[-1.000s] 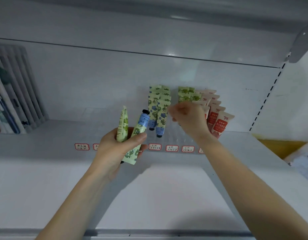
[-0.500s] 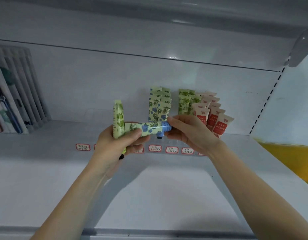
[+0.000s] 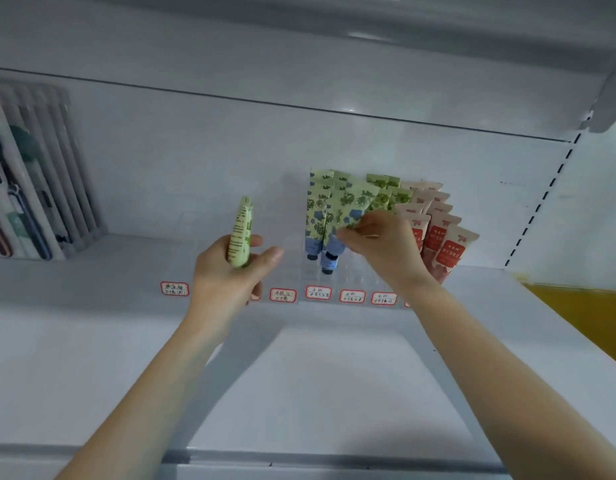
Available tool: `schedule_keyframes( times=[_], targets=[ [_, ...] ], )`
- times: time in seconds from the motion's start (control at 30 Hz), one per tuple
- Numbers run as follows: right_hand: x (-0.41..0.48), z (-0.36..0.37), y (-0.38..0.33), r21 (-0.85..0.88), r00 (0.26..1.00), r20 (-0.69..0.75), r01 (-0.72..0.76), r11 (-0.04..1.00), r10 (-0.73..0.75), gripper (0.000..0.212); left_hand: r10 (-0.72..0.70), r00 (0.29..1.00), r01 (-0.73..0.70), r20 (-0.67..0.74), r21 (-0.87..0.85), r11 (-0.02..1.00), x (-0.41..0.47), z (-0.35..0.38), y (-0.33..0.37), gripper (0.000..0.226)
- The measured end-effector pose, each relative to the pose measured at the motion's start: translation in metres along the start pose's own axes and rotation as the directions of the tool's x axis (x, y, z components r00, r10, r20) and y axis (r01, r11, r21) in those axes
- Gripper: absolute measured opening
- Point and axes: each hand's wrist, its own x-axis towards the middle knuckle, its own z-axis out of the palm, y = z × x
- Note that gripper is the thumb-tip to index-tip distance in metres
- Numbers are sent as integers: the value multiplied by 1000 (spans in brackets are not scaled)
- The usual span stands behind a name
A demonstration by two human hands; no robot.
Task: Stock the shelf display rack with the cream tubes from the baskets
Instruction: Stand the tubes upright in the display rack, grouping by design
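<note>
Blue-flowered tube (image 3: 355, 206) pinched by the right hand (image 3: 381, 245); at nine o'clock, green tube (image 3: 241, 233) gripped upright by the left hand (image 3: 227, 277)

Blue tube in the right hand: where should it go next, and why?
Probably ease the blue tube down, cap down, into the rack beside the matching blue row. The right hand pinches it tilted by that row, not yet seated; the left hand holds a green tube waiting.
</note>
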Motion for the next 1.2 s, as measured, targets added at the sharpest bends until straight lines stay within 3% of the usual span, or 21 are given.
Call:
schedule_keyframes(
  times=[0.3,0.53,0.9,1.2],
  targets=[
    [-11,54,5,9,991,-134,-11,1000,13,24,-32,999,32,43,1,999,1,-4,-16,14],
    [-6,66,4,-400,993,-78,52,915,-91,18,-48,998,48,44,-17,999,-3,-8,-16,12],
    [10,60,-5,-486,982,-26,-177,856,188,46,-91,992,99,84,-91,991,-10,-8,-12,13],
    [14,73,-6,-626,985,-37,-155,764,169,30,-85,987,98,139,-85,992,-12,-6,-12,14]
  ],
)
